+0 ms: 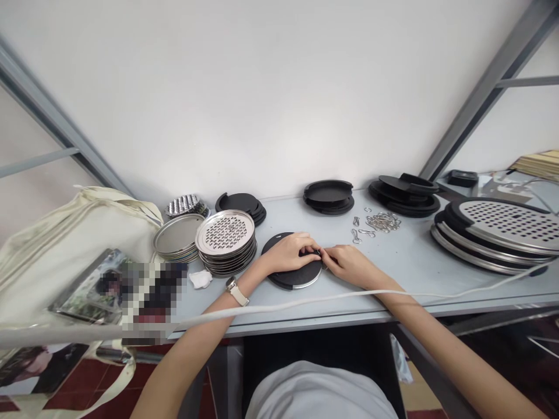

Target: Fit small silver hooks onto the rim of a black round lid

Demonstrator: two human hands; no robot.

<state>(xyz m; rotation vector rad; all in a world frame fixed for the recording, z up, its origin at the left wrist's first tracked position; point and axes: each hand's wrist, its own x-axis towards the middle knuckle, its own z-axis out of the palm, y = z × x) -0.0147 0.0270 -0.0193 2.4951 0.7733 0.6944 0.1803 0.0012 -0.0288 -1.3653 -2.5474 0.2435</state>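
Note:
A black round disc with a strip of silver rim at its front lies on the table before me. My left hand rests over its top, fingers curled and thumb gripping near the right edge. At that same edge my right hand pinches with thumb and forefinger; a bit of shiny metal shows there, too small to name. Loose metal snap clips lie in a small heap beyond my right hand. To the left of the disc stands a stack of round metal grater plates.
Plain metal discs and more grater plates sit at the left. Black discs are stacked at the back and back right. Finished-looking perforated discs pile up at the right. A white cable crosses in front; a cream bag stands left.

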